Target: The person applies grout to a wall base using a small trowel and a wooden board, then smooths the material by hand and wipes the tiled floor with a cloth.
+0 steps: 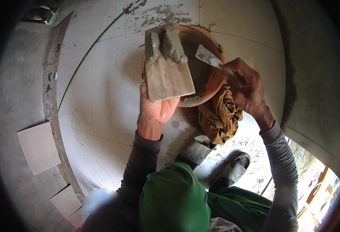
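We see left hand (154, 111) gripping slab (169, 79): far end mortared (173, 44), near end bare; right hand (250, 86) grips trowel (207, 57).

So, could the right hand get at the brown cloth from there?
Probably yes: nothing visible stands between the right hand and the crumpled brown cloth close by, though the hand holds a trowel.

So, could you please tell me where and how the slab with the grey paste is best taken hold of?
I'd grip the slab by its near end, coming from below and the person's side, much as the left hand does: that end is flat with no heaped paste, while thick ridges of grey paste sit toward the far end.
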A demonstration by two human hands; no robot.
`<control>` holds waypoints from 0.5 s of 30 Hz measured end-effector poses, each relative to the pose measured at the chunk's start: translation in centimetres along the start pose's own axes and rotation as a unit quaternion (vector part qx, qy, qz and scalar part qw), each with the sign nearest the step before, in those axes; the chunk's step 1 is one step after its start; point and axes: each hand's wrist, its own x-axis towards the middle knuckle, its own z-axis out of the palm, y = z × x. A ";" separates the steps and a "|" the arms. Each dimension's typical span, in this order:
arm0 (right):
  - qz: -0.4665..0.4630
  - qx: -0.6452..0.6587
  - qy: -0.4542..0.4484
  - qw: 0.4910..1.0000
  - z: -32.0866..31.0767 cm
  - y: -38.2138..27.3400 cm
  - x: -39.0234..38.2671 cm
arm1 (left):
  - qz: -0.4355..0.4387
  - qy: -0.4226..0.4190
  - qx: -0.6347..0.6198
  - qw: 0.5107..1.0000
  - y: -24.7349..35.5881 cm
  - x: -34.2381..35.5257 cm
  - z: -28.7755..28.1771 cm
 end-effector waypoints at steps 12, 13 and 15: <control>-0.164 -0.317 -0.153 0.921 -1.3 -2.8 4.1 | 0.016 -0.076 0.039 0.996 2.1 -0.1 0.2; -0.172 -0.313 -0.154 0.921 -1.5 -3.1 4.2 | 0.018 -0.047 0.044 0.998 1.5 -0.1 0.7; -0.102 -0.371 -0.179 0.906 -3.9 -5.3 3.7 | -0.025 -0.039 0.037 0.998 0.2 0.5 2.4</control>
